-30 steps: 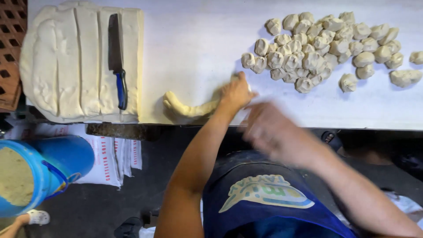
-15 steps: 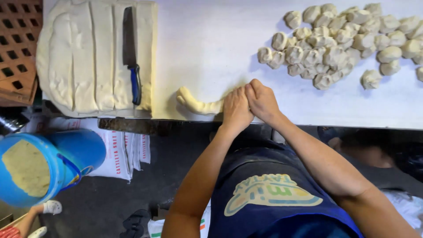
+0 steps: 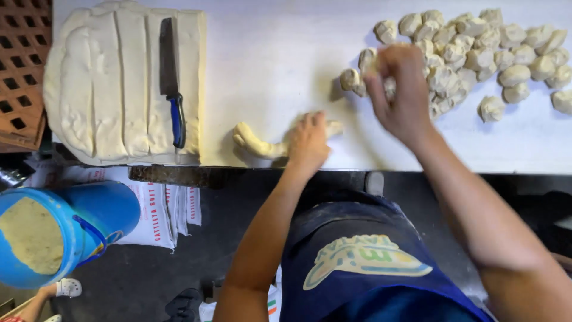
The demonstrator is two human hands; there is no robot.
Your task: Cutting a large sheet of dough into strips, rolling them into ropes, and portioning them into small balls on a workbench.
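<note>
Pale, soft dough dominates the white table [image 3: 286,71]. At lower centre of the frame, the left hand [image 3: 308,142] presses palm-down on a dough rope [image 3: 257,143], its fingers curled over the right end of the rope, whose free end points toward the left. Right of centre, in the upper part of the frame, the right hand [image 3: 400,89] is raised over the near edge of a pile of dough pieces [image 3: 476,50]; its fingers are bunched together, and whether they pinch a piece cannot be told, since the hand is blurred. The pile spreads across the upper right of the frame, with single pieces lying apart at its left and right margins. At upper left lies a large slab of dough [image 3: 107,83], scored into long strips; a knife [image 3: 171,80] with a blue handle rests on top of it, blade pointing away from the person. At far left stands a brown perforated crate [image 3: 21,65]. At lower left, below the table edge, a blue bucket [image 3: 71,232] holds a tan powder, beside folded white sacks [image 3: 161,214].
</note>
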